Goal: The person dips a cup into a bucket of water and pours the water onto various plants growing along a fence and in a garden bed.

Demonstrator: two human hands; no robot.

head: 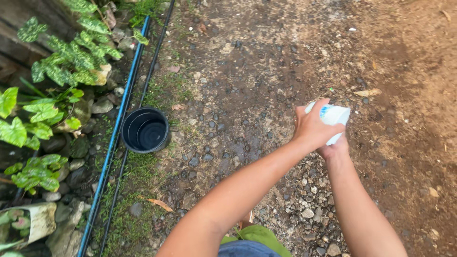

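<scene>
White plastic with a blue label patch: a small bottle [333, 119] sits out in front of the person, above the gravel ground [266, 66]. The left hand [312, 127] wraps its fingers around the bottle's near end, closed on it; the right hand [335, 148] cups it from beneath, mostly hidden, so I cannot tell how its fingers lie. 1 empty black pot [145, 129] stands well apart to the left, beside 2 pipes [124, 102], blue and black, and leafy plants [57, 62]. With both hands twisting, the bottle could slip or spill onto the stones.
</scene>
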